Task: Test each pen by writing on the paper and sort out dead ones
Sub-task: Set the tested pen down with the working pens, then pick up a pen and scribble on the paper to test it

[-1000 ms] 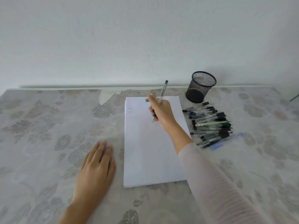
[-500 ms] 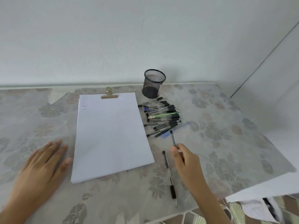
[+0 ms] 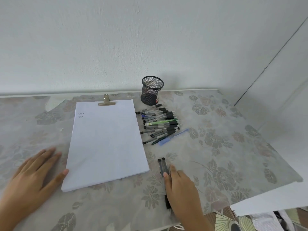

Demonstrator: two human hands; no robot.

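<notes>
- Pens (image 3: pixel 158 124) lie in a loose pile on the surface (image 3: pixel 225 147), right of centre in the frame and just beside the paper's right edge. Most are clear with black caps, and a green pen (image 3: pixel 163 122) lies among them.
- A pale blue strip (image 3: pixel 175 136) shows under the pile's lower right edge.
- The black mesh cup (image 3: pixel 152 92) stands upright just behind the pile, near the wall. Through the mesh only a dark bottom shows; whether anything lies inside I cannot tell.
- The paper (image 3: pixel 106 140), a white stack held by a brass clip (image 3: pixel 106 101) at its top edge, fills the centre left. Two small written lines (image 3: pixel 81 115) sit near its upper left corner.
- Two dark pens (image 3: pixel 162 165) lie side by side at lower centre, below the pile and apart from it.
- The right hand (image 3: pixel 181 190) lies palm down at their near ends, fingers stretched out and close together. The fingertips touch the pair and are not curled round either pen.
- A black pen end (image 3: pixel 167 203) sticks out from under that hand's left side.
- The left hand (image 3: pixel 31 177) rests flat at lower left, fingers straight and slightly spread, thumb tip touching the paper's lower left edge.
</notes>
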